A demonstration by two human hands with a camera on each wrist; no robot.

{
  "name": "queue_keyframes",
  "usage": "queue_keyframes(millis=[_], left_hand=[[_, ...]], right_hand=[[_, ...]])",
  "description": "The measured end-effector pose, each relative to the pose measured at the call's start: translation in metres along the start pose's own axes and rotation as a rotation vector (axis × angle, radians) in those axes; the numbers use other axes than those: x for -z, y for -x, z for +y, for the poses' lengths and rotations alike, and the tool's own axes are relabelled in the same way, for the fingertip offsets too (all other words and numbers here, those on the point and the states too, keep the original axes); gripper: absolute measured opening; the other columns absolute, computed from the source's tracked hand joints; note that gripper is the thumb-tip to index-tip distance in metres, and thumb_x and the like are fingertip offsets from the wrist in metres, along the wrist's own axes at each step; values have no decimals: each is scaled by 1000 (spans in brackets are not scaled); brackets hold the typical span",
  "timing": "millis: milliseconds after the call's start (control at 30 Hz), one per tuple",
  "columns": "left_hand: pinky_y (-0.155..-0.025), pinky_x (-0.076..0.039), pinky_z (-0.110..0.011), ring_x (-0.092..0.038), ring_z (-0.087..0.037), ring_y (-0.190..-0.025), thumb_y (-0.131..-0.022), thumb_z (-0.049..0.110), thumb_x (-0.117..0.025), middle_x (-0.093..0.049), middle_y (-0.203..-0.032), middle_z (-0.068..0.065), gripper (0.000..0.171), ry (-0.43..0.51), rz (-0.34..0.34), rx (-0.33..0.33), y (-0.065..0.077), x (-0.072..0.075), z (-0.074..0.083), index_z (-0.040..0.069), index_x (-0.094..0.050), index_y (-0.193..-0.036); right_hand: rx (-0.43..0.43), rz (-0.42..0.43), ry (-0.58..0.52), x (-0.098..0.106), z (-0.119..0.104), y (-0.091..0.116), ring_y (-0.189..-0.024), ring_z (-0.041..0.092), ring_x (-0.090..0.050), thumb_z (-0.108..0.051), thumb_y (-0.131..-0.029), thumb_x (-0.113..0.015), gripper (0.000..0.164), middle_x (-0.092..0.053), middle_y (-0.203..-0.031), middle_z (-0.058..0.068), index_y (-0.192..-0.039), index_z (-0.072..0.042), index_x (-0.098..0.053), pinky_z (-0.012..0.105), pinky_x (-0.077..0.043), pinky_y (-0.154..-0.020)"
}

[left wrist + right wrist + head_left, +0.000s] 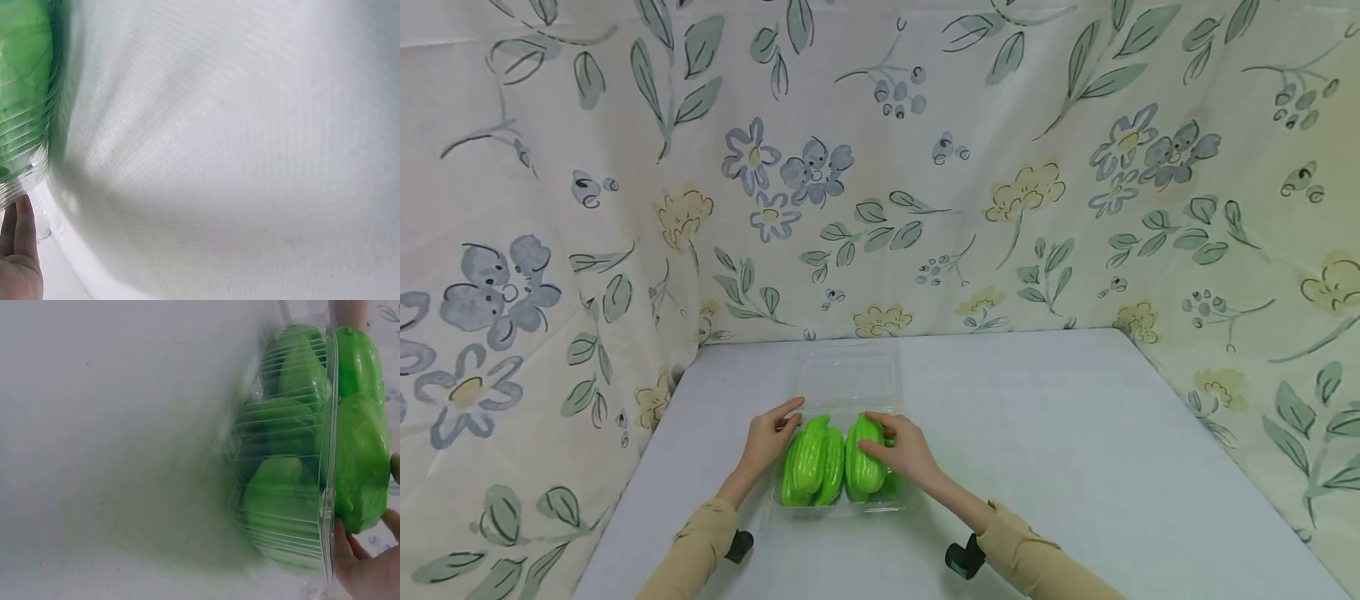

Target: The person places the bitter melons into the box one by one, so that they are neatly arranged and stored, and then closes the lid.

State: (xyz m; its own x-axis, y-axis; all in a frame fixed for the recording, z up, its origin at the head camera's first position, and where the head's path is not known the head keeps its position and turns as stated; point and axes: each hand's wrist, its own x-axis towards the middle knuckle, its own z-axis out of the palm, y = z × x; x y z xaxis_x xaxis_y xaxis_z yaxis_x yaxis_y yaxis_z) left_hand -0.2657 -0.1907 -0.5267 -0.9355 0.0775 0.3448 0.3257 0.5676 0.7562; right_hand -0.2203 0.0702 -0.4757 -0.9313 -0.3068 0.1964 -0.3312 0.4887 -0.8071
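Note:
A clear plastic clamshell box (880, 510) holds several green ribbed gourds (810, 458). At its left back corner, my left hand (767, 437) touches the box with fingers extended. Two straight fingertips (24, 212) reach the end of the ribbed wall in the left wrist view. My right hand (910, 454) holds a green gourd (867, 467) on the right side of the pile, thumb and fingers around its upper part. That gourd (362, 469) stands above the box rim in the right wrist view. More gourds lie beneath it, seen through the clear wall.
The box's clear lid (848, 375) lies folded back behind it. A white table (1037, 433) stretches to the right and in front. Floral cloth (880, 208) hangs behind the table and along its sides.

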Motion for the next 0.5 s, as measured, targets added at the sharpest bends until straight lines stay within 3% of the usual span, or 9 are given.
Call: queue_keyframes(millis=[500], left_hand=[[-72, -57, -30, -70, -30, -93, -92, 7, -60, -60, -129, -16, 33, 22, -12, 5, -2, -6, 4, 3, -61, -125]], right_hand=[[2, 17, 3, 4, 5, 3, -93, 28, -62, -28, -87, -69, 48, -63, -114, 17, -127, -4, -59, 32, -53, -72]])
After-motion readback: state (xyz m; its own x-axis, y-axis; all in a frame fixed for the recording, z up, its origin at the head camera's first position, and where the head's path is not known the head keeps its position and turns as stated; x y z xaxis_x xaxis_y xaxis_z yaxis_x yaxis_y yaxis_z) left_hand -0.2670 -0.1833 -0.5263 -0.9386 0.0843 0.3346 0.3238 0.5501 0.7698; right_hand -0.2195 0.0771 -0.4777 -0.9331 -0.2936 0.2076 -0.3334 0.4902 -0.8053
